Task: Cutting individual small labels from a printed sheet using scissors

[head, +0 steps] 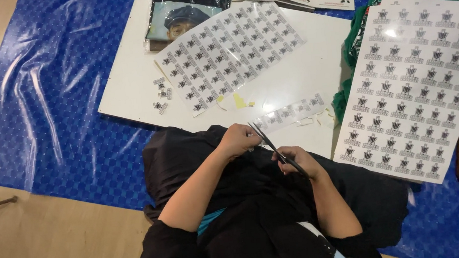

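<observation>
From the head camera, the right hand (296,159) grips black scissors (274,148) whose blades meet a strip of printed stickers (291,113), seemingly pinched by the left hand (237,139), above a white board (132,82) on blue sheeting (47,98).

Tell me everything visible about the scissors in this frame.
The scissors have slim, dark, metallic-looking blades, slightly parted, with the tips pointing up-left towards the end of a narrow sticker strip. They slant from the left hand down to the right hand, which grips the handles and hides them. They are held over black cloth at the edge of a white board. Whether the left hand touches the blades cannot be told.
</observation>
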